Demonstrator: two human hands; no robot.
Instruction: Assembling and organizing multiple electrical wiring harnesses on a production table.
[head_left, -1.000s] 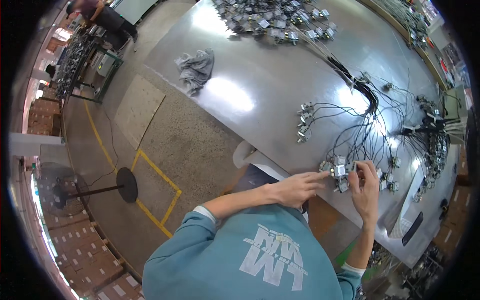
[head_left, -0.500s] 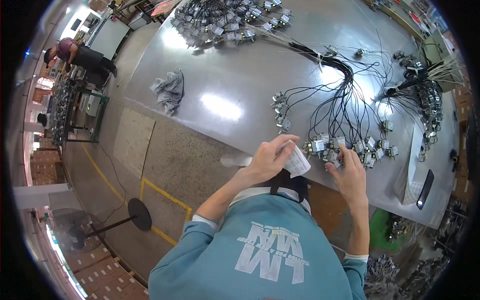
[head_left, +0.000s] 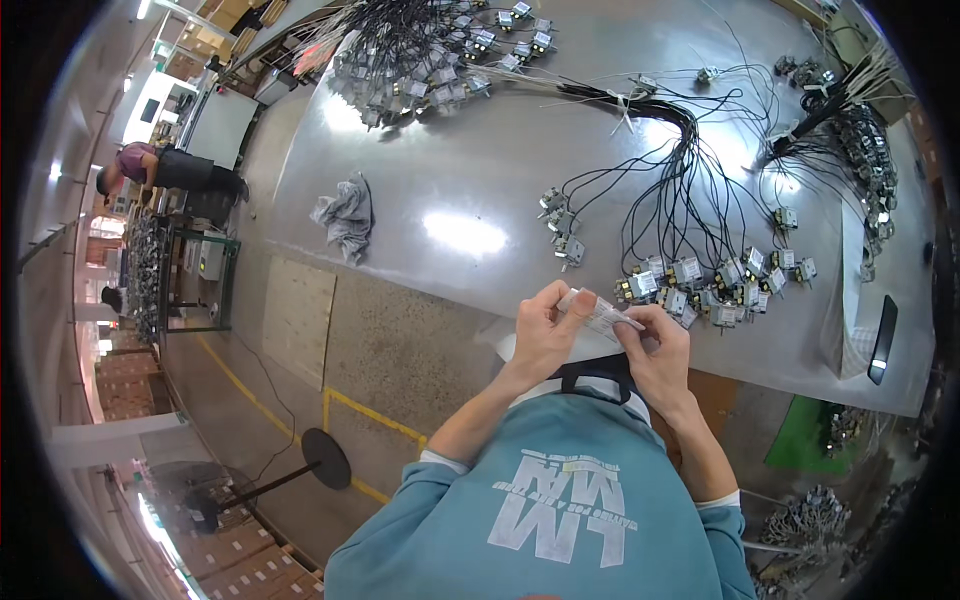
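A white strip of printed labels (head_left: 604,316) is held in front of my waist, over the table's near edge. My left hand (head_left: 543,340) is closed on its left part, thumb on top. At its right end my right hand (head_left: 661,362) pinches with thumb and finger; whether a single label is between them I cannot tell. Just beyond my hands lie several small metal boxes with white labels (head_left: 690,272), joined to a bundle of black cables (head_left: 690,135). A few more of these boxes (head_left: 566,248) lie apart, to the left.
The metal table (head_left: 420,180) carries a grey rag (head_left: 346,216), a big pile of cabled boxes (head_left: 420,80) at the far left and another bundle (head_left: 866,150) at the right. A black flat object (head_left: 883,340) lies near the right edge. A fan (head_left: 200,500) and a co-worker (head_left: 170,170) are to the left.
My right hand has left the metal boxes and come to the label strip. My left hand has turned the strip flatter. The whole view has shifted slightly.
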